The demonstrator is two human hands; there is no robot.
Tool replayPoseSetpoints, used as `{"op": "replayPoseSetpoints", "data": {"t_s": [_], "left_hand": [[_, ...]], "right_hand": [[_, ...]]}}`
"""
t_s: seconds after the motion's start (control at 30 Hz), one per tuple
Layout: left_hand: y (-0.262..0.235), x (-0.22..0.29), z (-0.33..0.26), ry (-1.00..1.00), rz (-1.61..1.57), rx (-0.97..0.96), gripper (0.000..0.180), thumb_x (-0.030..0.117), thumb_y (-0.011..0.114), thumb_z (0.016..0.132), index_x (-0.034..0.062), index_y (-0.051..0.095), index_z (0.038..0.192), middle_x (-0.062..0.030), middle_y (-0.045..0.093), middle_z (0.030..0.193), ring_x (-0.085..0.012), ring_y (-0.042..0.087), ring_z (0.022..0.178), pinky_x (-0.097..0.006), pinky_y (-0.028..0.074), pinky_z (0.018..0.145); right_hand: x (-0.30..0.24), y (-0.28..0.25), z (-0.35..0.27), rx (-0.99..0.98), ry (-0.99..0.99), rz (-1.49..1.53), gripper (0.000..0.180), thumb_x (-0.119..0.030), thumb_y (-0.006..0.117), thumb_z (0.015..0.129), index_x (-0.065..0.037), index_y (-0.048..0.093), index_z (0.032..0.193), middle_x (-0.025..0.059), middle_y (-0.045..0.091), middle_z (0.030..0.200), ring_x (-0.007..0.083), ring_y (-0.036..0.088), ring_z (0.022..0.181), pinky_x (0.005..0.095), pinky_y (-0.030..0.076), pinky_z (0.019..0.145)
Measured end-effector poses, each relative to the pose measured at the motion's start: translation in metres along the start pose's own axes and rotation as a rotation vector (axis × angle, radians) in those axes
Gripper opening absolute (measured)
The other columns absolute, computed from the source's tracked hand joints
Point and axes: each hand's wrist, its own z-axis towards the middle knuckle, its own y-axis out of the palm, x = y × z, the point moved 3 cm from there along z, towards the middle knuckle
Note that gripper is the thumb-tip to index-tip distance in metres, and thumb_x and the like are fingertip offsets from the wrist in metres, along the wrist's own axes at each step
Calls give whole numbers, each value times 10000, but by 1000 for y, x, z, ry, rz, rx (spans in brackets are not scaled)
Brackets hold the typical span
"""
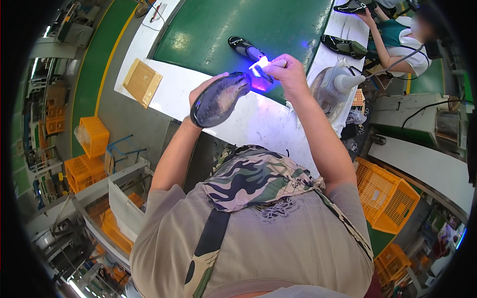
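Note:
In my left hand (199, 91) is a black shoe (211, 110), tilted so its dark, scuffed sole faces up toward me; the fingers wrap round its far side. My right hand (293, 78) pinches a small, pale-ended thing just beyond the shoe's narrow end. Bright violet-white light (259, 66) glares there and hides what the pinched thing is. Beyond the glare, a glossy black shoe (240, 45) lies on the green belt (208, 30).
A white ledge (174, 84) runs before me, with a cardboard piece (142, 82) at left. At right stand a white nozzle bottle (348, 82) and a black shoe (343, 45). A co-worker (397, 44) handles another shoe (354, 6). Orange crates (387, 196) flank me.

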Motion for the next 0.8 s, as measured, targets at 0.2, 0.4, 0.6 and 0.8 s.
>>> {"op": "replayPoseSetpoints", "data": {"t_s": [0.2,0.4,0.6,0.8], "left_hand": [[-10,34,-4,300,318,72,494,95,804,702,-27,626,1146,-182,690,1088,-294,698,948,-341,555,847],[-14,43,-8,301,432,46,549,110,808,667,-19,627,1169,-182,697,1046,-311,698,910,-357,553,809],[-16,52,-19,156,385,29,552,126,827,648,15,639,1155,-153,703,1004,-293,698,884,-341,549,790],[-26,45,-38,-197,326,-156,446,144,846,564,49,632,943,-113,676,793,-234,675,734,-323,532,715]], "right_hand": [[11,10,-3,-47,39,-38,213,-44,780,726,-58,604,844,-7,594,728,96,542,645,259,440,603],[2,31,-18,-192,200,145,191,-21,742,743,-51,586,850,15,599,730,120,569,663,276,469,624],[-41,53,-32,-305,49,168,190,4,738,728,-24,567,808,38,578,702,127,549,583,290,459,499],[-67,66,-33,-397,-132,24,185,-8,744,752,0,581,839,6,574,735,87,539,629,259,475,581]]}}
